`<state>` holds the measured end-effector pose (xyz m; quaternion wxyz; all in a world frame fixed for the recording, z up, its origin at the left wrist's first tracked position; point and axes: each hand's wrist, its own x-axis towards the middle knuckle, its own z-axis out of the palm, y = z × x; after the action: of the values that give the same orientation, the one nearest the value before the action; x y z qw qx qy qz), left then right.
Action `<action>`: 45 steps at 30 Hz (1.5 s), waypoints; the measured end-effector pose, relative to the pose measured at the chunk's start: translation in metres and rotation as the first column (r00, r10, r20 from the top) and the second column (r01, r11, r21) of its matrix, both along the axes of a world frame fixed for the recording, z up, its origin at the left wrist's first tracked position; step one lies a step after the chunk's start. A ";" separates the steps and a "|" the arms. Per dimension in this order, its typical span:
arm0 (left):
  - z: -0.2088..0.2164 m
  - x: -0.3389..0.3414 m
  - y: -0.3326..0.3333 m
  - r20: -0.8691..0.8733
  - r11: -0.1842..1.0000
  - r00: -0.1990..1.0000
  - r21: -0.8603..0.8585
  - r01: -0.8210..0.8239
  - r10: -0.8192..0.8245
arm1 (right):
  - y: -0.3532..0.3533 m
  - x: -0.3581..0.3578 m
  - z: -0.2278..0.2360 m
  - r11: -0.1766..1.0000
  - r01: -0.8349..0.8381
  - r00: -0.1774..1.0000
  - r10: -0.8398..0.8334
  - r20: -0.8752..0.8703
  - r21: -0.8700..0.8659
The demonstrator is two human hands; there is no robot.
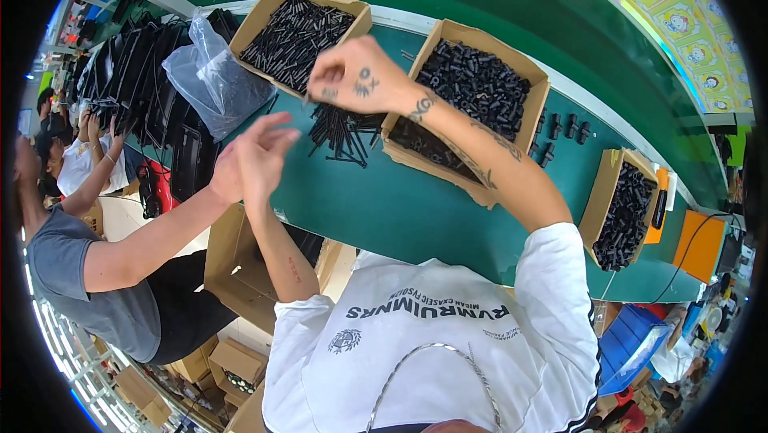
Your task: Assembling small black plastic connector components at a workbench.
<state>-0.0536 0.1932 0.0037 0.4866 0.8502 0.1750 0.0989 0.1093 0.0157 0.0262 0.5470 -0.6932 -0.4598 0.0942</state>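
Note:
My right hand (pixel 358 77) hangs over the near edge of a cardboard box (pixel 362 23) of thin black screw-like rods. Its fingers are curled together; a small greyish tip shows at them, too small to name. Below it a loose pile of long black screws (pixel 340 135) lies on the green table (pixel 360 213). Left of that pile, my left hand (pixel 258 163) is raised with its fingers stretched out and nothing visible in them. A co-worker's hand (pixel 226 175) overlaps it in view; whether they touch I cannot tell. Beneath my right forearm stands a box (pixel 542 93) of short black cylindrical fittings.
Several black fittings (pixel 571 125) stand on the table near a smaller carton (pixel 598 205) of similar pieces. A clear plastic bag (pixel 212 81) lies beside stacked black frames (pixel 128 73) at left. The grey-shirted co-worker (pixel 104 281) stands close by. An open carton (pixel 232 261) sits below my left forearm.

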 end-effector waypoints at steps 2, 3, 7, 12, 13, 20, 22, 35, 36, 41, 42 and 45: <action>-0.017 0.005 0.028 -0.128 0.971 0.980 0.203 -0.126 0.154 | 0.006 0.011 0.014 0.992 0.122 0.993 -0.122 0.002 0.014; -0.017 0.014 0.030 -0.120 0.912 0.977 0.394 -0.118 0.178 | 0.005 0.017 0.020 0.988 0.142 0.990 -0.140 0.022 -0.067; -0.024 0.024 0.024 -0.170 0.697 0.954 0.716 -0.053 0.247 | 0.020 0.026 0.008 0.937 0.203 0.968 -0.147 0.205 -0.285; -0.042 0.030 0.026 -0.047 0.593 0.974 0.800 -0.097 0.223 | 0.032 0.024 -0.003 0.914 0.206 0.978 -0.191 0.078 -0.350; -0.047 0.032 0.026 -0.045 0.591 0.974 0.800 -0.099 0.223 | 0.033 0.025 -0.004 0.903 0.213 0.977 -0.205 0.060 -0.373; -0.058 0.033 0.024 0.102 0.586 0.987 0.795 -0.158 0.127 | 0.025 0.024 -0.007 0.875 0.221 0.975 -0.206 0.082 -0.430; -0.051 0.031 0.021 0.125 0.572 0.987 0.805 -0.158 0.097 | 0.021 0.027 -0.010 0.895 0.203 0.979 -0.188 0.076 -0.398; -0.014 0.014 -0.017 0.246 0.986 0.961 -0.138 -0.095 0.127 | 0.026 0.005 0.003 0.977 -0.202 0.979 0.201 -0.023 -0.070; -0.014 0.014 -0.020 0.268 0.980 0.955 -0.183 -0.081 0.129 | 0.025 0.005 0.003 0.977 -0.201 0.980 0.200 -0.025 -0.071; -0.010 0.025 -0.024 0.316 0.980 0.942 -0.195 -0.050 0.111 | 0.025 0.008 0.008 0.985 -0.158 0.987 0.160 0.021 -0.074; -0.012 0.027 -0.018 0.271 0.992 0.959 -0.115 -0.053 0.083 | 0.025 0.010 0.009 0.984 -0.159 0.987 0.161 0.022 -0.074; -0.015 0.043 -0.011 0.318 0.992 0.943 0.031 -0.119 0.103 | 0.024 0.014 0.009 1.000 -0.006 1.000 0.006 -0.002 0.016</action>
<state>-0.0109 0.1824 -0.0109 0.4805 0.8241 0.1402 0.2652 0.1230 0.0401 0.0353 0.5525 -0.6874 -0.4622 0.0928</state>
